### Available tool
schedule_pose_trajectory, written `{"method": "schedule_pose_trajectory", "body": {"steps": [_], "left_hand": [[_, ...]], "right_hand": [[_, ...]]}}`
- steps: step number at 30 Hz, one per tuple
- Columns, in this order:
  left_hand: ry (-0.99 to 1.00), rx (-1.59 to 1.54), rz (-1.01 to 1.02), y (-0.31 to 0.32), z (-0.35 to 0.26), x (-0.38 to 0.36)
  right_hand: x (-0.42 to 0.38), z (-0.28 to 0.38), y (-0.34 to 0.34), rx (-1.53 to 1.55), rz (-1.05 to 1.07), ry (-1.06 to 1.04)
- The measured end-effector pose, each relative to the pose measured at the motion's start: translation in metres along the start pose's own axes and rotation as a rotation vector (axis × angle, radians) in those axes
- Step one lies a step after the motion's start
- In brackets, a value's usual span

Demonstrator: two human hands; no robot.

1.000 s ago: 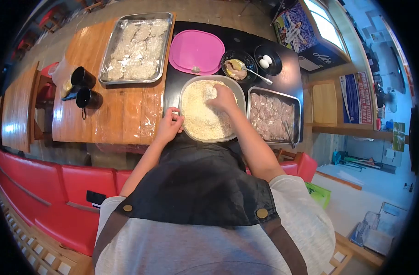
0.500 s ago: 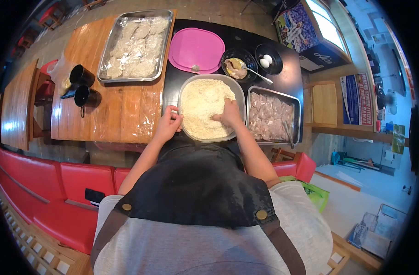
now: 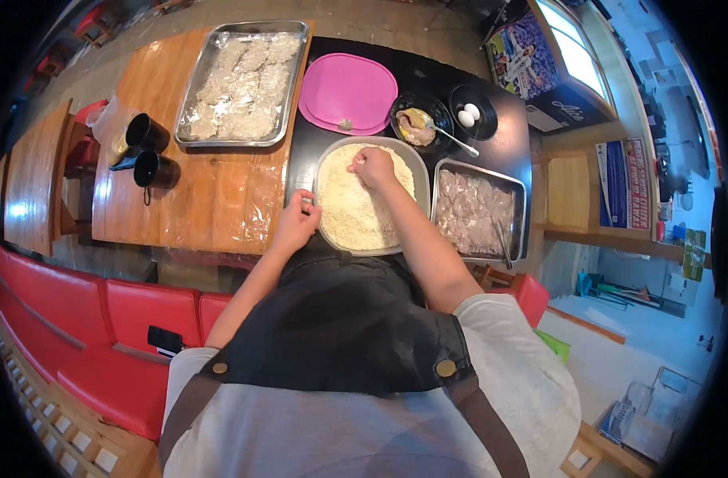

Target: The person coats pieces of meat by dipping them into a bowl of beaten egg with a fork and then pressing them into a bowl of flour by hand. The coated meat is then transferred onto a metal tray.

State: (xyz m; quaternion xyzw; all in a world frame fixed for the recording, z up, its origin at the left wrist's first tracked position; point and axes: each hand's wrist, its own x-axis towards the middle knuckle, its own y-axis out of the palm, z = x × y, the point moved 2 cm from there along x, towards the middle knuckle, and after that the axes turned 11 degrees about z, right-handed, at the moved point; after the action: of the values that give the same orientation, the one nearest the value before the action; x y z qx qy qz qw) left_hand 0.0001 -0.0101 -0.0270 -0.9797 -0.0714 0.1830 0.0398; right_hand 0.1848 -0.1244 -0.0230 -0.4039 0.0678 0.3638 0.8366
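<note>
The right hand [image 3: 372,166] is pressing down into the breadcrumbs [image 3: 356,209], its fingers curled shut into the crumbs near the far side of the tub [image 3: 422,170]; whether a piece is lying under them I cannot tell. The left hand [image 3: 297,223] is resting on the tub's near left rim, fingers bent around the edge and steadying it. The tub itself is sitting on the dark part of the desk [image 3: 300,151], right in front of the person.

Just beside it on the right, a metal tray of raw meat pieces [image 3: 471,209] is lying with tongs [image 3: 503,240] resting in it. Beyond the tub, a pink lid [image 3: 348,92] is lying flat, next to a dark bowl holding a spoon [image 3: 418,123] and a small dish with two eggs [image 3: 469,114]. Over on the wooden part of the desk, a tray of breaded pieces [image 3: 240,80] is sitting, with two black mugs [image 3: 150,151] near the left edge.
</note>
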Motion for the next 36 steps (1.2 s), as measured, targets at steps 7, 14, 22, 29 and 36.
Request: {"method": "schedule_pose_trajectory", "body": {"steps": [7, 14, 22, 29, 36], "left_hand": [[0.347, 0.648, -0.348, 0.022, -0.043, 0.021], [0.499, 0.725, -0.334, 0.038, -0.045, 0.02], [0.551, 0.742, -0.386, 0.035, -0.046, 0.025], [0.479, 0.88, -0.225, 0.038, -0.055, 0.02], [0.414, 0.82, -0.178, 0.035, -0.051, 0.025]], "right_hand": [[0.009, -0.009, 0.014, -0.184, 0.012, -0.224], [-0.02, -0.026, 0.004, 0.131, 0.184, -0.121], [-0.087, -0.01, -0.01, -0.222, 0.063, 0.125], [-0.075, -0.032, -0.014, -0.161, 0.168, 0.134], [-0.033, -0.01, -0.029, -0.039, -0.015, -0.138]]}}
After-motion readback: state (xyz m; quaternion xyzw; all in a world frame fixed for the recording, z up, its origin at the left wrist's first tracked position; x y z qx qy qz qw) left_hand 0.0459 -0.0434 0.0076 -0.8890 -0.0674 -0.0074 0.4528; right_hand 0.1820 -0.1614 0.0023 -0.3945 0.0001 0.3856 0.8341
